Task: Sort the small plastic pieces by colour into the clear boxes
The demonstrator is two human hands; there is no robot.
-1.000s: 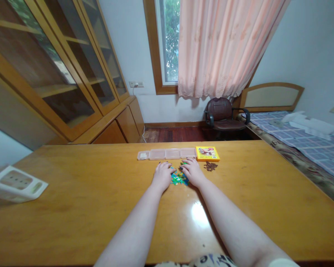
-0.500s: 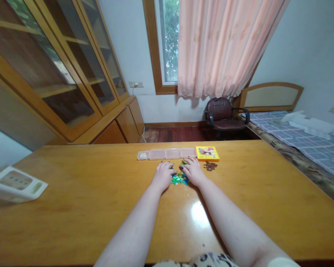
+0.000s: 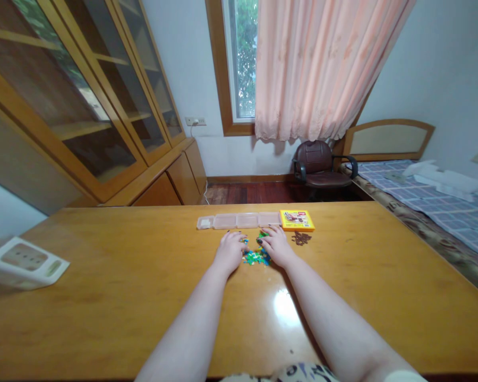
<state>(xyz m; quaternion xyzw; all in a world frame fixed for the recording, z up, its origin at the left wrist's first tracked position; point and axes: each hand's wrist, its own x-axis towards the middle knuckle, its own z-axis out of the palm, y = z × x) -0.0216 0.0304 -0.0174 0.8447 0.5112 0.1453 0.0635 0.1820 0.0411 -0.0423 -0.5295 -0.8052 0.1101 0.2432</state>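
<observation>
Both hands rest palm-down on the glossy honey-coloured wooden counter (image 3: 103, 276), near its far edge, with the forearms stretched forward from the near edge.

The left hand (image 3: 229, 252) lies on the left side of a small heap of tiny green, blue and yellow plastic pieces (image 3: 255, 258). The right hand (image 3: 278, 246) lies on the right side of the same heap. The fingertips of both hands, with dark nails, point inward and meet the loose pieces. The two hands are close together and do not touch each other; the heap shows in the gap between them. The pieces are too small to tell whether either hand pinches any of them.

Just beyond the hands a long clear plastic organiser tray with a row of compartments (image 3: 239, 220) lies along the counter. A flat yellow printed cardboard box (image 3: 297, 219) touches the tray's right end. In front of that box, just right of the right hand, lies a small cluster of dark brown pieces (image 3: 301, 238), apart from the coloured heap.

A white cardboard box (image 3: 22, 262) sits at the counter's far left, well apart from the hands. Behind the counter stand a glass-fronted wooden cabinet (image 3: 103, 106), a pink curtain (image 3: 314, 69), a dark brown armchair (image 3: 322, 162) and a bed with a checked cover (image 3: 442, 207).
</observation>
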